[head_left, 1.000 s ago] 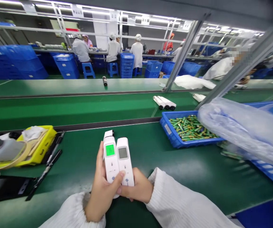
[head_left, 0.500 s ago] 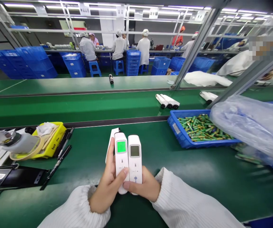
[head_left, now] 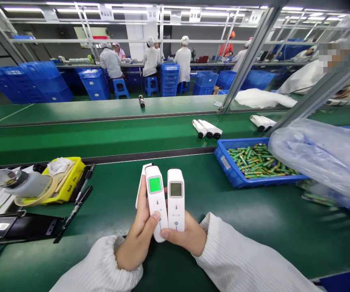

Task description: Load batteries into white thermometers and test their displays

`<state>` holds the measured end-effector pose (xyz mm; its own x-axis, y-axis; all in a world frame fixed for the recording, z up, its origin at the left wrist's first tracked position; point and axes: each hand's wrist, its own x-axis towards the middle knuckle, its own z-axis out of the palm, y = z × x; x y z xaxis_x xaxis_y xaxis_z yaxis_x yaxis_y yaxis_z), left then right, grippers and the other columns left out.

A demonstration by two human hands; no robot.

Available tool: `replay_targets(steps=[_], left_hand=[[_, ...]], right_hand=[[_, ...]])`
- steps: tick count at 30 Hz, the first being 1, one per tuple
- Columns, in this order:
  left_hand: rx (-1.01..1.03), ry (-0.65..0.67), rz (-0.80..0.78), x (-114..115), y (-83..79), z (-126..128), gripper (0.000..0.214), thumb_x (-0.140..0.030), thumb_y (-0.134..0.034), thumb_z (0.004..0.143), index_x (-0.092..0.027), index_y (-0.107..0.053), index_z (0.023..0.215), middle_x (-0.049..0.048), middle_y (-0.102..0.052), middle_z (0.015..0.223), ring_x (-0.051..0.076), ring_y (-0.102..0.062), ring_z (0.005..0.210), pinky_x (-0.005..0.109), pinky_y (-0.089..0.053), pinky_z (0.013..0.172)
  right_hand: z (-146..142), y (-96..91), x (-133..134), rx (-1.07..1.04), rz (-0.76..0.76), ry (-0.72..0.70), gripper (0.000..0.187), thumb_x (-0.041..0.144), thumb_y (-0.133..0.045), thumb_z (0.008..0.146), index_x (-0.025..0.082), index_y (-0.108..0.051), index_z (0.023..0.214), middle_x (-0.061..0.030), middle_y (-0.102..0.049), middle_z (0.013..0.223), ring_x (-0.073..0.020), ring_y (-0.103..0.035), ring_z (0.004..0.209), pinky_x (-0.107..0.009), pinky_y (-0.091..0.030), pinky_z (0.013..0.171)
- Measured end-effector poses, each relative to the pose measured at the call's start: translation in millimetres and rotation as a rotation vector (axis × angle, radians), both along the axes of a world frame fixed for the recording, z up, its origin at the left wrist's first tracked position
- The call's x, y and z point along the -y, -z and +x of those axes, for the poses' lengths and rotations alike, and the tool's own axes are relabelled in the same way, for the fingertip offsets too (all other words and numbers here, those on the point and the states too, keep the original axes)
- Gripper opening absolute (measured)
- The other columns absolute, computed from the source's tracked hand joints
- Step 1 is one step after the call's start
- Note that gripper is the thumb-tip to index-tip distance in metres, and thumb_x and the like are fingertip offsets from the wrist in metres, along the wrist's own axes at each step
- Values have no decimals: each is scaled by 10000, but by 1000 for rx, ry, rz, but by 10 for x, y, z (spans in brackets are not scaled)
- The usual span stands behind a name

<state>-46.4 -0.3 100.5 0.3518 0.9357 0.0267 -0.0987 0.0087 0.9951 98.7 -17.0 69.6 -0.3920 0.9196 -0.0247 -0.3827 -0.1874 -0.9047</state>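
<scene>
Far left, a yellow tray (head_left: 75,176) with a black pen (head_left: 73,215) slanting just beside, likely to roll if brushed by the left sleeve (head_left: 98,263). Next, the left grip (head_left: 138,237), closed around the lit-screen device (head_left: 157,202), thumb on the lower front: perhaps a stray button press from too much pressure. Behind, another white device (head_left: 141,188), held or lying on the bench (head_left: 117,190), impossible to tell; easily knocked by a wrist twist. Then the grey-screen device (head_left: 176,202), lower end clasped in the right grip (head_left: 191,237): possible slip from so low a hold, possible scuffing with its close neighbour. Further right, a blue bin (head_left: 219,156) of green cells (head_left: 254,160), overlapped by a plastic bag (head_left: 312,150), liable to snag on a swinging arm.
</scene>
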Motion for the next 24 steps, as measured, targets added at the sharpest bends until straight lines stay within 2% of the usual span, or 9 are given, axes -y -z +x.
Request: replay_targets(steps=[3,6,8,12,16,19,21,23,24], left_hand=[[48,-33,-25,4,-20,15,692,-376,-456,916,-412,-42,1469,-64,-26,1584,260,-126,1434,429,-184,1159],[72,-50,-56,19,-39,34,655,-385,-443,922,-418,-80,1467,-101,-24,1579,237,-80,1442,403,-147,1171],[53,-48,-61,28,-42,40,650,-394,-430,926,-405,-76,1471,-108,-12,1578,231,-50,1444,384,-134,1174],[-8,-8,-30,28,-22,33,655,-403,-410,933,-389,-44,1476,-99,28,1579,225,1,1445,360,-154,1170],[-16,-25,-13,19,8,27,652,-400,-396,939,-398,-22,1473,-84,35,1581,229,-61,1443,376,-182,1163],[-28,-46,32,21,25,35,636,-386,-396,941,-413,-41,1469,-94,18,1581,222,-73,1443,378,-162,1168],[-17,-76,42,21,33,48,616,-381,-409,936,-410,-98,1467,-104,-14,1580,223,-65,1443,380,-138,1173],[19,-124,15,15,33,63,617,-394,-434,920,-395,-148,1467,-89,-89,1576,250,-103,1438,400,-169,1170],[41,-146,-7,10,28,70,627,-405,-445,911,-390,-157,1467,-72,-150,1568,269,-145,1429,416,-206,1161]], right_hand=[[-3,-9,-10,16,2,-8,477,368,-730,758,163,-600,1169,-97,-668,1074,-218,-632,980,-387,-502,881],[-2,0,-5,52,18,-13,441,374,-718,766,138,-622,1125,-80,-690,938,-193,-651,851,-361,-529,799],[3,13,6,87,43,6,438,388,-708,771,144,-623,1125,-74,-688,923,-188,-649,828,-349,-533,772],[12,32,24,129,86,19,458,398,-695,780,163,-609,1163,-85,-681,1005,-214,-646,900,-378,-529,812],[7,31,25,102,71,38,481,419,-697,776,182,-600,1184,-101,-647,1122,-251,-599,1053,-422,-481,921],[7,23,8,49,53,20,517,420,-715,761,185,-578,1200,-98,-639,1131,-237,-593,1057,-413,-470,933],[15,13,-11,40,52,-17,506,424,-725,748,165,-590,1161,-87,-662,1043,-200,-625,950,-361,-505,852],[26,-2,-27,88,33,-20,439,470,-709,748,125,-639,1010,-58,-669,830,-143,-626,717,-271,-516,654],[31,-12,-33,124,17,-7,431,506,-691,750,108,-649,910,-39,-644,717,-116,-593,604,-231,-481,551]])
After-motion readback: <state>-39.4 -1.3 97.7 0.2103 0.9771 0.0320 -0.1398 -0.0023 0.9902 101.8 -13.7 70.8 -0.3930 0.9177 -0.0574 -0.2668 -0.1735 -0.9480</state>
